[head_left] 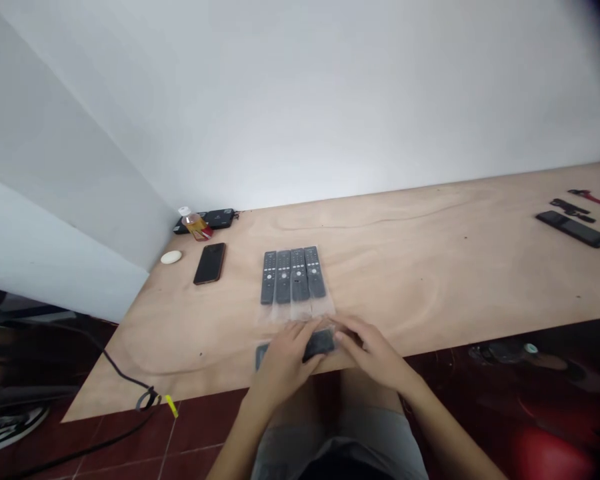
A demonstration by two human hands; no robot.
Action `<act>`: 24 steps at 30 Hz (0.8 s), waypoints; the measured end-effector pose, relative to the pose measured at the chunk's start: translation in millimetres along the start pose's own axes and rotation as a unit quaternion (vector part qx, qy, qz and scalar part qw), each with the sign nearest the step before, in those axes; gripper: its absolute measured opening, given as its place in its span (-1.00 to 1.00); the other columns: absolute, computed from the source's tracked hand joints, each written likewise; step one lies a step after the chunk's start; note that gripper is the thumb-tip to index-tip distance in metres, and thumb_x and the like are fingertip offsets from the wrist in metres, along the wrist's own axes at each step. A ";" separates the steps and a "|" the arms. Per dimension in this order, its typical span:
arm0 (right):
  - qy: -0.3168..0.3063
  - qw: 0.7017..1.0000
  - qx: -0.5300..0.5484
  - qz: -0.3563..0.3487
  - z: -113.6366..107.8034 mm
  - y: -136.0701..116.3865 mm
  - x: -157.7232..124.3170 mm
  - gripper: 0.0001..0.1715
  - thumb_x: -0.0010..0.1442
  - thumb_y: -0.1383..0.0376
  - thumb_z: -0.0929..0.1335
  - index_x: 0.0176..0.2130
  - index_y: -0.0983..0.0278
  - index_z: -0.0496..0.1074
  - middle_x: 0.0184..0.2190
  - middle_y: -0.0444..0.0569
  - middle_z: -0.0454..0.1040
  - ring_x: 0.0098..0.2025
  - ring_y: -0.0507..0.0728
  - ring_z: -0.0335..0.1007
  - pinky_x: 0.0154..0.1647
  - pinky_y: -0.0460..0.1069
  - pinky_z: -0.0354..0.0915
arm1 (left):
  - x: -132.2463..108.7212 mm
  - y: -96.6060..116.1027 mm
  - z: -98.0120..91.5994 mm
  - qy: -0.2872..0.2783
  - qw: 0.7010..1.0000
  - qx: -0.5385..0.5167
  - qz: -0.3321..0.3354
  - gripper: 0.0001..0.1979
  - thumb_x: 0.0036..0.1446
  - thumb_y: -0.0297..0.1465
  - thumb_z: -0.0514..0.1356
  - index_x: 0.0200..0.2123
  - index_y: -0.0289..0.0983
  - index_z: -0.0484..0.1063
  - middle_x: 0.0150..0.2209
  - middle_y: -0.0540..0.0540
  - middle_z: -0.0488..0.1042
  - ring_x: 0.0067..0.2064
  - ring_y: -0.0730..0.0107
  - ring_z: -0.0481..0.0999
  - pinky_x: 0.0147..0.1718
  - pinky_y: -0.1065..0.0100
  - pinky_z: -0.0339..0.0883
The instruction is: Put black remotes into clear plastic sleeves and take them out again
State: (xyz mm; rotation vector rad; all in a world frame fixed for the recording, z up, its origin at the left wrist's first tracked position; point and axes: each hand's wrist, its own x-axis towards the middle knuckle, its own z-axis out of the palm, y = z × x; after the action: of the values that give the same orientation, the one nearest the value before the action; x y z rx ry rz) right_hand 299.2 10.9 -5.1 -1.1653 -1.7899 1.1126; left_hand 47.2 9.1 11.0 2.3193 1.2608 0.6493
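Both hands are at the front edge of the plywood table (380,267). My left hand (283,365) and my right hand (370,350) close on a dark remote control (320,345) from either side, and much of it is hidden by my fingers. A grey end of a remote or sleeve (262,357) sticks out under my left hand. Just beyond my hands, several grey remote controls (294,275) lie side by side in clear plastic sleeves, with their buttons facing up.
A black phone (210,263) and a white oval object (171,257) lie to the left. A small bottle (194,223) stands by a black device (217,218) in the far corner. Black straps (573,209) and a long black box (575,229) lie at right. A cable (125,377) hangs over the left edge.
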 end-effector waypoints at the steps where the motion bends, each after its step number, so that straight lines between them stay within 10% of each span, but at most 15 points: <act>1: 0.009 1.000 0.008 0.005 7.6 0.7 2.2 -0.46 0.50 0.06 0.37 0.36 0.12 0.45 0.17 0.09 0.61 0.21 0.33 0.53 0.34 0.28 0.40 | 5.0 4.1 4.8 -0.005 1.000 -0.002 0.006 -0.28 0.26 -0.45 0.39 0.43 -0.04 0.29 0.21 -0.20 0.56 0.21 -0.10 0.55 0.18 -0.11 0.48; 9: 0.081 0.994 0.012 0.066 -34.0 24.9 -13.4 -0.53 0.35 0.02 0.49 0.11 0.24 0.63 -0.25 -0.01 0.61 -0.23 0.21 0.53 -0.14 0.11 0.53 | -0.5 0.5 -7.2 -0.019 0.999 -0.047 -0.008 -0.33 0.32 -0.40 0.39 0.41 0.02 0.32 0.28 -0.14 0.53 0.27 -0.02 0.52 0.25 -0.07 0.44; 13: 0.110 0.991 -0.076 0.003 -56.7 10.4 -20.0 -0.63 0.48 0.09 0.40 0.15 0.16 0.62 0.02 0.09 0.64 0.04 0.31 0.56 0.14 0.22 0.50 | 1.7 3.4 -4.2 -0.005 0.998 -0.065 -0.003 -0.35 0.31 -0.42 0.38 0.40 0.06 0.35 0.28 -0.10 0.55 0.29 0.02 0.52 0.27 -0.04 0.43; 18: -0.073 0.977 -0.146 -0.139 -32.3 -16.5 -8.2 -0.57 0.52 0.27 0.35 0.28 -0.02 0.54 0.39 -0.01 0.44 0.41 0.36 0.32 0.45 0.37 0.25 | 19.8 12.9 2.7 -0.020 0.993 -0.117 0.025 -0.45 0.27 -0.32 0.44 0.29 -0.05 0.47 0.20 -0.16 0.58 0.20 0.04 0.58 0.22 0.00 0.48; 24: -0.039 0.983 -0.153 -0.095 -62.6 10.9 -42.7 -0.58 0.51 0.23 0.38 0.27 -0.08 0.56 0.32 0.01 0.49 0.38 0.40 0.36 0.39 0.38 0.37 | 37.8 -68.7 -63.6 0.156 0.966 0.066 -0.193 -0.71 0.36 -0.18 0.23 0.01 -0.19 0.59 0.02 -0.16 0.65 0.06 0.12 0.63 0.12 0.17 0.51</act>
State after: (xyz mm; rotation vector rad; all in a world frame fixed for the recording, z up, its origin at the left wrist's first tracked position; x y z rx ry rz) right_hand 372.5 -9.5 3.4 -1.1071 -2.1402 0.8009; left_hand -16.8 84.6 31.0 2.0298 1.8898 0.8341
